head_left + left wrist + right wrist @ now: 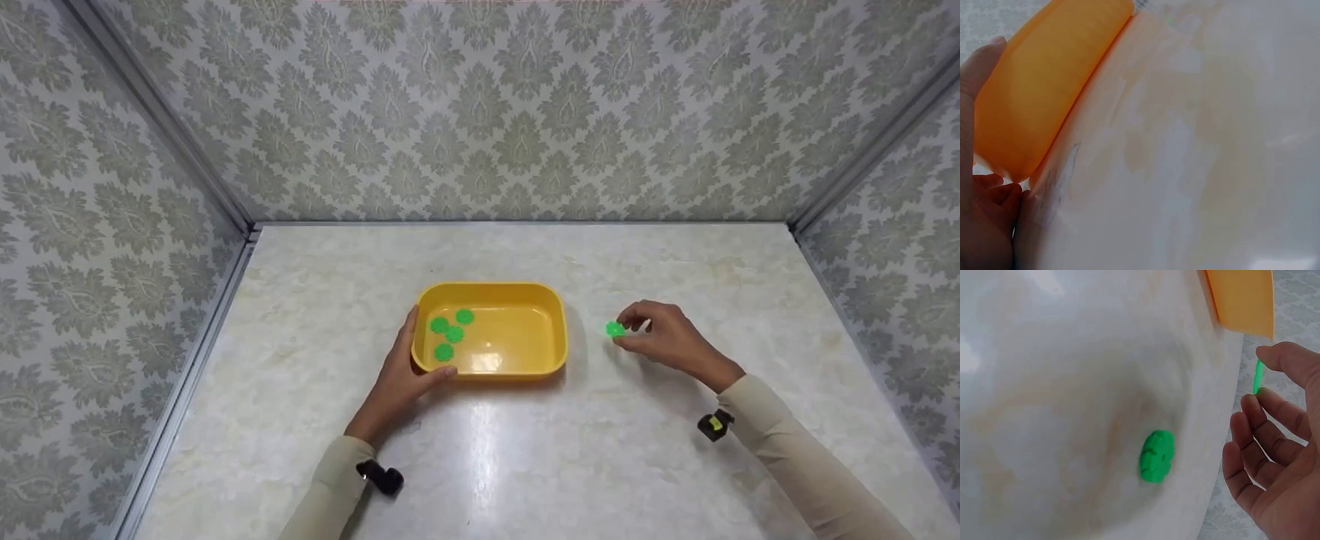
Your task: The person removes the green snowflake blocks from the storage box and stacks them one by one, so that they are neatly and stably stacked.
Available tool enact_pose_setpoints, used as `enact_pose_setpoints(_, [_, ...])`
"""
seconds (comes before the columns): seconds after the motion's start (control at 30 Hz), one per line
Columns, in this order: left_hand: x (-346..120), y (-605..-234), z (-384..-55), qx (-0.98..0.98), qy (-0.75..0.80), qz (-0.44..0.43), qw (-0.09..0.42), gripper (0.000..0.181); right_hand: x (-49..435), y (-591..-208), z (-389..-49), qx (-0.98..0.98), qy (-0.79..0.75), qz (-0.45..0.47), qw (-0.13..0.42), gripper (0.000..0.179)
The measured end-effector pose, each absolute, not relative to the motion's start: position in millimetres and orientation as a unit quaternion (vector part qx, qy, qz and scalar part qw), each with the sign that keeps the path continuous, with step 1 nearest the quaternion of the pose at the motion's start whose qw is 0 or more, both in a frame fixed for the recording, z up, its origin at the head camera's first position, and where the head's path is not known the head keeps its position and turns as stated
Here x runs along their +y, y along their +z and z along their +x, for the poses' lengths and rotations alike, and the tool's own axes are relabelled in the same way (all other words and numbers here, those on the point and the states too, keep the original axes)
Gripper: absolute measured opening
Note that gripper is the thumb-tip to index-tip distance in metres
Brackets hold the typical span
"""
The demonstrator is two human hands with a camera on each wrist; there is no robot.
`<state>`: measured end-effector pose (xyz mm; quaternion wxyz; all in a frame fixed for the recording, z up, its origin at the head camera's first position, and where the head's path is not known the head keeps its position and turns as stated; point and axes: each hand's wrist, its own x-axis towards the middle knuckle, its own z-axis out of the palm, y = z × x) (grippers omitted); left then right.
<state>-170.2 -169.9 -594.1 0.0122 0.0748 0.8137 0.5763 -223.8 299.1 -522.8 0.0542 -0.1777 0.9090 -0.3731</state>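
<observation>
A yellow plastic tray (525,337) stands on the table, with several green scalloped discs (444,352) lying in its left part. At the tray's left front corner my left hand (399,375) grips it, thumb over the front rim and fingers along the left side. To the right of the tray, my right hand (664,337) pinches one thin green disc (614,330) between thumb and index finger, above the table. In the right wrist view, a small stack of green discs (1157,457) rests on the table beside this hand; the hand hides it in the head view.
The pale marbled table (300,300) ends at a patterned back wall (480,112). Patterned side panels (75,262) with metal frame edges close off the left and right. A small black camera is strapped to each wrist.
</observation>
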Motion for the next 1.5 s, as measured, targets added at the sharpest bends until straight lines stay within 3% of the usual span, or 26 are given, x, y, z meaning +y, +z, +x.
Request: enact_pose_setpoints(1.5, [-169, -593, -169, 0.813, 0.578, 0.072, 0.019, 0.12, 358, -551, -202, 0.923, -0.363, -0.125, 0.039, 0.028])
